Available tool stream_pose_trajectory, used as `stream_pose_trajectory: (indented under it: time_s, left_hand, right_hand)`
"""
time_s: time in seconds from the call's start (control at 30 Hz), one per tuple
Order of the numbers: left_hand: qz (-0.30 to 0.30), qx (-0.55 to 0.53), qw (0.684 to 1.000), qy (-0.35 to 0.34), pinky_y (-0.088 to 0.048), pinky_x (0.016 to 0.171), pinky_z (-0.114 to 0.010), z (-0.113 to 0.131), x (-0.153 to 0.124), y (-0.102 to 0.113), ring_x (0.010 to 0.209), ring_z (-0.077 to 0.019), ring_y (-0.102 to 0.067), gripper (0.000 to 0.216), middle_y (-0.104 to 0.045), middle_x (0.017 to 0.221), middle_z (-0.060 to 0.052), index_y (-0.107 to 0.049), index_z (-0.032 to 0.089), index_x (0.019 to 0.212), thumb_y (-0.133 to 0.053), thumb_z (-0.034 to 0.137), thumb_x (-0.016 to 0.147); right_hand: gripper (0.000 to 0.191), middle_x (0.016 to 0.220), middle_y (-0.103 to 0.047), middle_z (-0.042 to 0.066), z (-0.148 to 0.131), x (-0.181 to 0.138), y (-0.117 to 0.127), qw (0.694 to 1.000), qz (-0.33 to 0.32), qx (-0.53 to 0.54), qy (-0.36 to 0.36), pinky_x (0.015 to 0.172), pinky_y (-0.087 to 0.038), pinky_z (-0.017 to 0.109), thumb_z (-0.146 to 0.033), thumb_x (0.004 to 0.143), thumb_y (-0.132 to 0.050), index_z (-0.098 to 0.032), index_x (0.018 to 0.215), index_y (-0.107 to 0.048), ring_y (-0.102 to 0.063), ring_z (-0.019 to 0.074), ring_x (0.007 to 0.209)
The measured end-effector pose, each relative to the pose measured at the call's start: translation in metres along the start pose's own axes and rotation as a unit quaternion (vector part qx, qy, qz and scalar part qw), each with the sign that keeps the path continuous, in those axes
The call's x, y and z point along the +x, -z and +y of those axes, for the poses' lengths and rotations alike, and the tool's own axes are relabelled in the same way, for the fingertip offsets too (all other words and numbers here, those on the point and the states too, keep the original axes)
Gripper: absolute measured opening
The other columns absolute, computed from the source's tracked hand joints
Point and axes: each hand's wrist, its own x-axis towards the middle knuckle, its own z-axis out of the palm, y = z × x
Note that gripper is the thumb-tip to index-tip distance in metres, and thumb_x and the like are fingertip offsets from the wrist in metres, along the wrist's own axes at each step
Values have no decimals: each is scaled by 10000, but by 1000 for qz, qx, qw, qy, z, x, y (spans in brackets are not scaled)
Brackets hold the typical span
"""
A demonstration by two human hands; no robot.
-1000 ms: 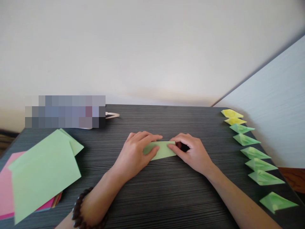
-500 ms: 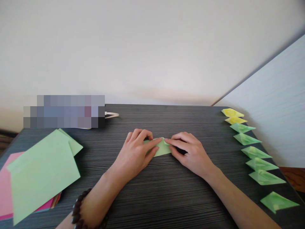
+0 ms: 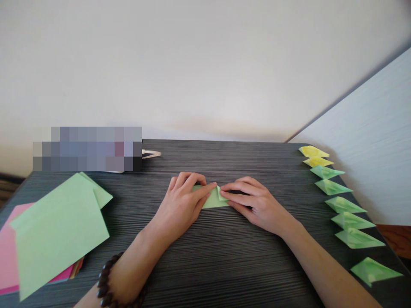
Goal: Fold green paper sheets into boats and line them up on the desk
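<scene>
A light green sheet of folded paper (image 3: pixel 212 200) lies on the dark table between my hands. Its right corner is turned over into a small flap. My left hand (image 3: pixel 184 196) holds the left part down, index fingertip at the top edge and thumb just below. At the flap, the fingers of my right hand (image 3: pixel 250 199) are drawn together, pinching and pressing the fold. Parts of the paper are hidden under both hands. A bracelet of dark beads (image 3: pixel 104 280) circles my left wrist.
Light green sheets (image 3: pixel 64 231) lie on a stack of coloured paper (image 3: pixel 7 252) at the left. Along the right edge stands a row of folded paper boats, yellow (image 3: pixel 314 151) at the back and green (image 3: pixel 359 238) nearer. A white cable (image 3: pixel 152 153) pokes out beside a blurred-out area.
My right fingers have shifted slightly down along the fold, and the turned-over flap shows more clearly. My left hand has stayed nearly in place on the paper.
</scene>
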Motion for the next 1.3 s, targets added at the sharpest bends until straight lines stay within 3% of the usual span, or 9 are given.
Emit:
stream_pose_trajectory:
  time_s: [0.27, 1.3]
  left_hand:
    - [-2, 15, 1000, -14, -386, 822, -377, -2, 0, 0, 1002, -224, -441, 329, -546, 1082, -73, -581, 298, 1216, -448, 207, 929]
    - [-26, 74, 997, -24, -392, 807, -385, 0, -1, 0, 992, -236, -445, 461, -515, 1090, -79, -495, 333, 1298, -470, 127, 885]
  right_hand:
    - [318, 1233, -610, 28, 0, 0, 0, 999, -24, -40, 5, 884, -464, 403, -223, 913, -497, -254, 1214, -594, -517, 200, 1018]
    - [333, 1201, -606, 52, -6, 3, 3, 998, -28, -48, -6, 873, -484, 413, -197, 908, -487, -274, 1216, -588, -528, 206, 1035]
